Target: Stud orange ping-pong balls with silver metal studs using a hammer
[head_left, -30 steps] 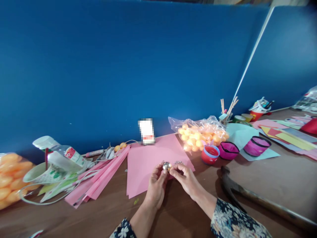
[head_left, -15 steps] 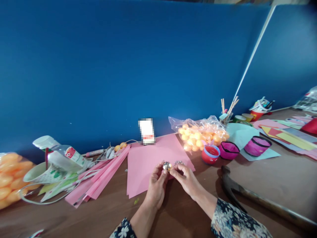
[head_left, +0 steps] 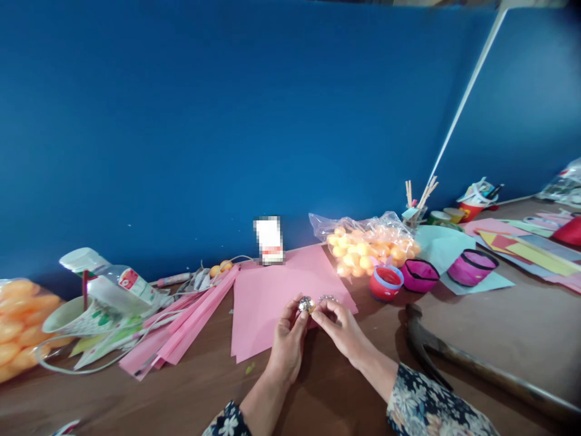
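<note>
Between my two hands is a small shiny silver ball (head_left: 305, 304), held just above the near edge of the pink paper (head_left: 276, 284). My left hand (head_left: 289, 333) is closed, its thumb and fingers pinching the ball from the left. The fingertips of my right hand (head_left: 338, 330) are pinched together against the ball's right side, where something small and gold-coloured shows; its exact shape is too small to make out. Just behind my right fingers some small silvery pieces (head_left: 327, 298) lie on the pink paper, partly hidden.
Right of my hands lies a hammer (head_left: 454, 351). Beyond it stand a red cup (head_left: 385, 283), two magenta fabric rings (head_left: 472, 267) and a clear bag of orange balls (head_left: 363, 248). To the left are pink paper strips (head_left: 181, 327), a white cable and a plastic bottle (head_left: 136, 284).
</note>
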Demonstrator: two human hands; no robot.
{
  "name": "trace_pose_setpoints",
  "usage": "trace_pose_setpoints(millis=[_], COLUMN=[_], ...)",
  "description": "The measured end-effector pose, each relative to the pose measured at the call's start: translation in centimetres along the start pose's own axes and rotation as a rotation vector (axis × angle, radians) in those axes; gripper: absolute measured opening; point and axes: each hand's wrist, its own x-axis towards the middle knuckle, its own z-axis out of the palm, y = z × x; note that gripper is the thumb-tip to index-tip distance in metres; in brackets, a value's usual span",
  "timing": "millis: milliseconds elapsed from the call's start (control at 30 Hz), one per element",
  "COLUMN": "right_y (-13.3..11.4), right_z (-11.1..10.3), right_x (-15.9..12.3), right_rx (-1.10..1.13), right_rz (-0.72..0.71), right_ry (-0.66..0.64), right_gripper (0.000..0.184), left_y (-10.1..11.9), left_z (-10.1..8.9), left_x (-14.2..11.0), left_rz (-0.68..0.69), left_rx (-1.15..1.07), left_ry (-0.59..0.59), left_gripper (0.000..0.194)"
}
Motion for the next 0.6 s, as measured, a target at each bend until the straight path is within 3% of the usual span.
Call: trace_pose_setpoints(millis=[600], right_y=[0.06], right_z=[-0.03], right_x=[-0.10], right_rx=[0.002], right_rz=[0.055], right_ry=[0.030], right_gripper=[0.025], left_y=[-0.09], left_z=[-0.01], left_x=[0.02], left_rz=[0.057], left_rx=[0.162], left_ry=[-0.013], left_gripper=[0.037])
